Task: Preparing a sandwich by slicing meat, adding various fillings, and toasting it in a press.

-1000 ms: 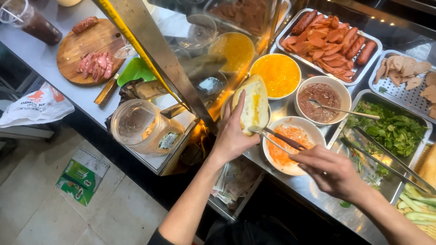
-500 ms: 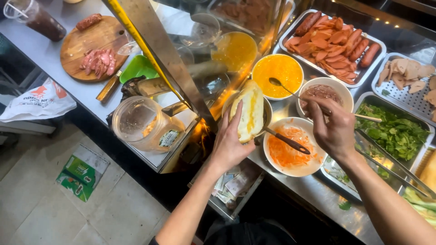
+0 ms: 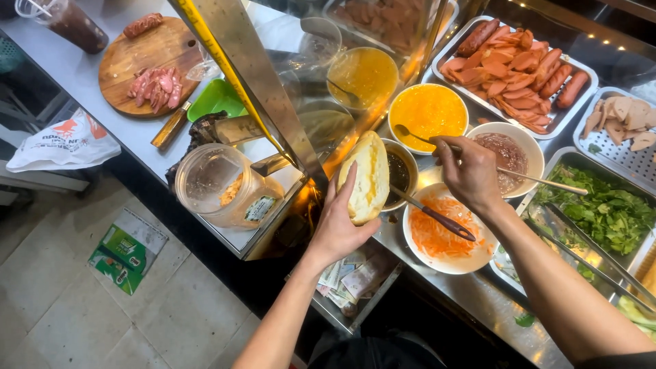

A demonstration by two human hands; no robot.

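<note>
Bread (image 3: pixel 367 179), a split roll, sits upright in the left hand (image 3: pixel 339 225), fingers curled round its lower half, long axis running near vertical, cut side facing right toward the bowls. Right hand (image 3: pixel 468 171) is closed on a spoon (image 3: pixel 418 136) whose bowl dips at the edge of the yellow sauce bowl (image 3: pixel 428 109), up and to the right of the bread. Whether the spoon carries any sauce is hard to tell. The right hand is near the bread, apart from it, above the carrot bowl (image 3: pixel 447 236).

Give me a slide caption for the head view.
Left hand holds split pale bread roll; right hand lifts metal spoon from yellow-sauce bowl.
</note>
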